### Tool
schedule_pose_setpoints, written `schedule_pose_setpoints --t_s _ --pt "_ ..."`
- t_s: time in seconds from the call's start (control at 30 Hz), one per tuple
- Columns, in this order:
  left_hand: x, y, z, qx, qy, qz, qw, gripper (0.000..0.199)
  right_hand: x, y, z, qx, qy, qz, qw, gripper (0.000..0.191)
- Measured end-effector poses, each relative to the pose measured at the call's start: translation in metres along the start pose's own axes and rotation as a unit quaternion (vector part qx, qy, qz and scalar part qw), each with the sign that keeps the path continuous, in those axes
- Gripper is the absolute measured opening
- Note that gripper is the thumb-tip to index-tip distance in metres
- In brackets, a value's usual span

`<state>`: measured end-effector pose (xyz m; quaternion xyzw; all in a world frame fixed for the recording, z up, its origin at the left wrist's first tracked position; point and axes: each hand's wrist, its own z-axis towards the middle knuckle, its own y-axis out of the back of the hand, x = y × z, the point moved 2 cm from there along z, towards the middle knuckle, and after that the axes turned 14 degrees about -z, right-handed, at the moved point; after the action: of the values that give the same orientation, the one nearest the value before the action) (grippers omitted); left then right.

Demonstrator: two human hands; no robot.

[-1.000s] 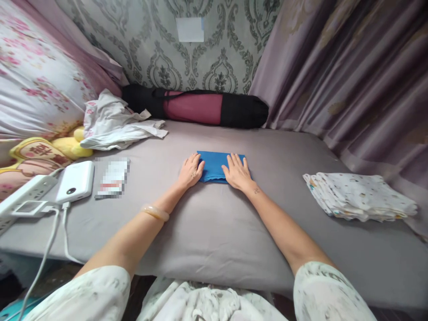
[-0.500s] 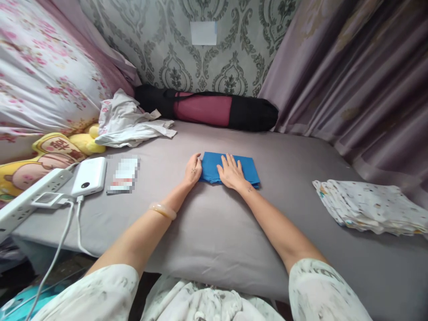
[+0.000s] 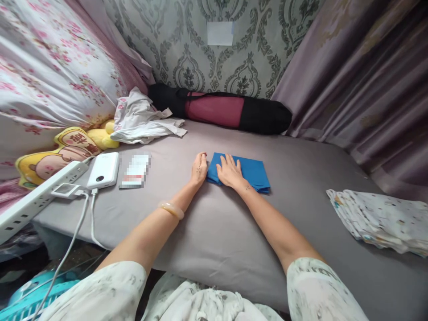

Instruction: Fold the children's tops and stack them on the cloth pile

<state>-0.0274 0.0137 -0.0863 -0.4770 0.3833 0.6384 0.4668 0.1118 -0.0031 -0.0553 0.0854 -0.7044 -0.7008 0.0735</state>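
Note:
A folded blue cloth (image 3: 253, 171) lies flat on the grey sheet in front of me, its layers showing along the near edge. My right hand (image 3: 230, 171) rests palm down on its left half, fingers stretched out and slightly apart. Just off the cloth's left edge, my left hand (image 3: 199, 169) stands on its side on the sheet. Its fingers point forward, lightly bent, and nothing shows in them; the palm side is hidden. A pale bangle (image 3: 171, 210) circles the left forearm.
Folded patterned cloths (image 3: 384, 218) lie at the right. On the left are a power strip (image 3: 43, 198), a white power bank (image 3: 103, 170) with cables, a blurred packet (image 3: 135, 170) and a yellow plush (image 3: 50, 162). Behind sit crumpled white clothing (image 3: 143, 120) and a long black-and-maroon bag (image 3: 217, 109).
The view has shifted, so the surroundings sit farther right. My left hand has come slightly away from the cloth's left edge. My right hand now lies nearer that edge, still flat on the cloth.

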Motion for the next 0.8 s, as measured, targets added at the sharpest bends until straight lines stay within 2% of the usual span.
schedule_pose_setpoints --t_s 0.07,0.2,0.5,0.6,0.67,0.73,0.8 --pt "0.0 0.001 0.0 -0.006 0.006 -0.019 1.0 0.041 0.016 0.002 0.006 -0.017 0.033 -0.006 0.999 0.06" --pt "0.001 0.003 -0.001 -0.006 0.016 -0.042 0.999 0.045 0.037 -0.004 0.011 0.006 0.058 -0.017 0.998 0.061" --pt "0.005 0.002 -0.001 0.026 0.003 -0.01 1.0 0.05 0.038 -0.009 0.012 0.018 0.054 0.027 0.998 0.06" --pt "0.001 0.0 -0.003 0.055 -0.018 0.042 0.997 0.053 0.025 0.0 0.008 0.028 0.061 0.094 0.993 0.061" --pt "-0.004 -0.003 -0.007 0.091 -0.052 0.093 0.99 0.054 0.005 0.007 0.001 0.004 0.047 0.108 0.993 0.062" --pt "-0.009 -0.008 -0.012 0.138 -0.095 0.153 0.974 0.053 -0.022 0.013 -0.01 -0.03 0.024 0.072 0.997 0.062" --pt "-0.013 -0.013 -0.018 0.18 -0.122 0.221 0.951 0.053 -0.053 0.013 -0.023 -0.022 -0.015 0.023 0.999 0.061"
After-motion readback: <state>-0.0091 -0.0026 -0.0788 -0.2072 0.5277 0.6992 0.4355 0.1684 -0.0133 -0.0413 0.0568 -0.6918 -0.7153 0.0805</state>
